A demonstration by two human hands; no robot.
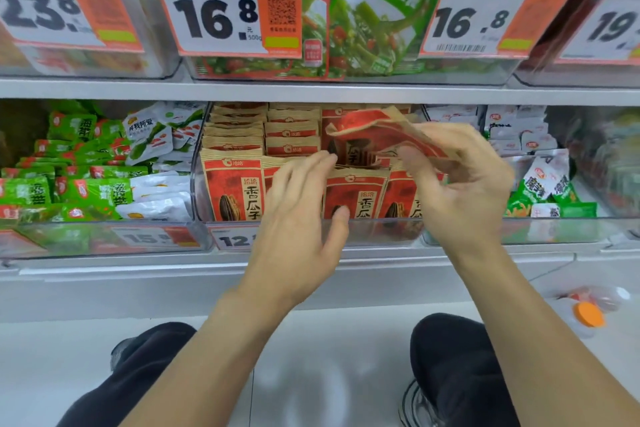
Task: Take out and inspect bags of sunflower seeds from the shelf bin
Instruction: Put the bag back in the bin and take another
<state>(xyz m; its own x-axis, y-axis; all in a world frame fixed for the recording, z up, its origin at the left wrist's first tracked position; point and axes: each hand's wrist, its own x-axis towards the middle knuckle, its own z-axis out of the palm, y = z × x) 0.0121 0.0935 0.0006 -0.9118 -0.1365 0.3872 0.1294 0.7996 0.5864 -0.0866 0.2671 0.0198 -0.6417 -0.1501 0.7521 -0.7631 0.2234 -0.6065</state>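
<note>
One bag out, many left in the bin.

Right hand (460, 180) pinches a crumpled sunflower seed bag (374, 135), lifted above the clear shelf bin (377, 230); left hand (298, 215) hovers beside it with fingers spread, holding nothing. Inspection looks just begun, since rows of matching bags (239, 149) remain inside. Around it, a grey shelf (311, 92) carries price tags (221, 7), above a pale floor (329, 374).

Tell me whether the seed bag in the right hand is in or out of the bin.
Out: the right hand holds the bag tilted above the clear bin.
</note>
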